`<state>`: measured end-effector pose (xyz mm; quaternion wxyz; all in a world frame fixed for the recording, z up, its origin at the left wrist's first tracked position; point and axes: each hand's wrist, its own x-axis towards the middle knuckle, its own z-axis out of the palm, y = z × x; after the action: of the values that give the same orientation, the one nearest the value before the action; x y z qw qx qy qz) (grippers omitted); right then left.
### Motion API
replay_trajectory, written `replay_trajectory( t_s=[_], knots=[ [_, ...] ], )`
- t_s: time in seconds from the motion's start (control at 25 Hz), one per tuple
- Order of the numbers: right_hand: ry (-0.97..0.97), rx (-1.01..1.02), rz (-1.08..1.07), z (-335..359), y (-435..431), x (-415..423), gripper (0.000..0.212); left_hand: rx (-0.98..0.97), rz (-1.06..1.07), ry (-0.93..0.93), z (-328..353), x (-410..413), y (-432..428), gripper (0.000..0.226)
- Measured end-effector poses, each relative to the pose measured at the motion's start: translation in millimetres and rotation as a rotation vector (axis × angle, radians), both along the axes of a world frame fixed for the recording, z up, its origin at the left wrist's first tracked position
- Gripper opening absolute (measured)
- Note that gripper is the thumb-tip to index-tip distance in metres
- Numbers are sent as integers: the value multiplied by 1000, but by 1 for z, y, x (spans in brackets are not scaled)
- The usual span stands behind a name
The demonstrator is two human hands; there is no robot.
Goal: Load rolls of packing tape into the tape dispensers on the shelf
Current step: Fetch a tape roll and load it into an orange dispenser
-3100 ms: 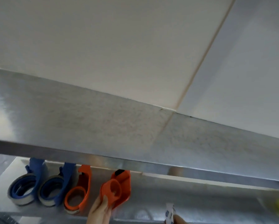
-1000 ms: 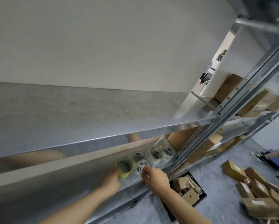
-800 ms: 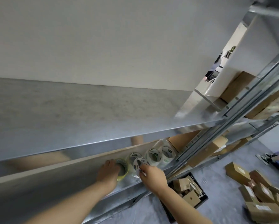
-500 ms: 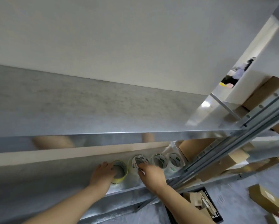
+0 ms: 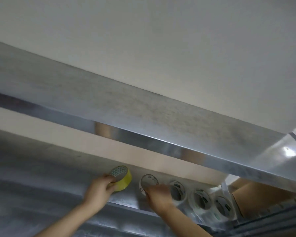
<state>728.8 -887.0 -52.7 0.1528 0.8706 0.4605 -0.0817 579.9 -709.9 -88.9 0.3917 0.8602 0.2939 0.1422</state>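
A yellow roll of tape (image 5: 122, 178) is lifted off the metal shelf (image 5: 41, 185), with my left hand (image 5: 99, 187) gripping it from the left. Just to the right, my right hand (image 5: 158, 194) is blurred and holds the lower edge of a clear tape roll (image 5: 148, 183) with a white core. Several more clear rolls (image 5: 202, 199) lie in a row inside plastic wrap to the right. No tape dispensers are in view.
The upper metal shelf's edge (image 5: 161, 144) hangs close above my hands. A cardboard box (image 5: 256, 200) stands on the shelf at the far right, behind the wrapped rolls. A white wall runs behind the shelf.
My view swung left and up, away from the floor and boxes. My left hand has lifted the yellow roll off the shelf. My right hand has taken hold of the first clear roll.
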Motion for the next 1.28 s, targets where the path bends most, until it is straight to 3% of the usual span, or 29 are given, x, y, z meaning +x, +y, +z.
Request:
replay_trajectory(
  t_s=[0.12,0.2,0.36,0.48,0.56,0.68,0.88,1.28],
  knots=[
    [42,-76,-8,-4,6,0,31,-8,65,-10,5,-21,8,14],
    [55,-80,-22,-3,8,1,36,-28,113,-27,7,-35,12,25],
    [46,108,126,7,15,-1,33,-232,212,-166,24,-59,12,15],
    [82,207,215,23,40,-8,23,-292,303,-245,37,-78,18,37],
    [146,321,261,44,66,-22,25,-317,320,-271,48,-90,24,36],
    [216,436,323,66,115,-52,22,-309,363,-275,70,-117,38,22],
    [264,417,397,90,192,-109,23,-249,447,-223,87,-179,89,36],
    [253,468,509,117,373,-280,31,-52,576,-24,140,-386,246,33]
  ],
)
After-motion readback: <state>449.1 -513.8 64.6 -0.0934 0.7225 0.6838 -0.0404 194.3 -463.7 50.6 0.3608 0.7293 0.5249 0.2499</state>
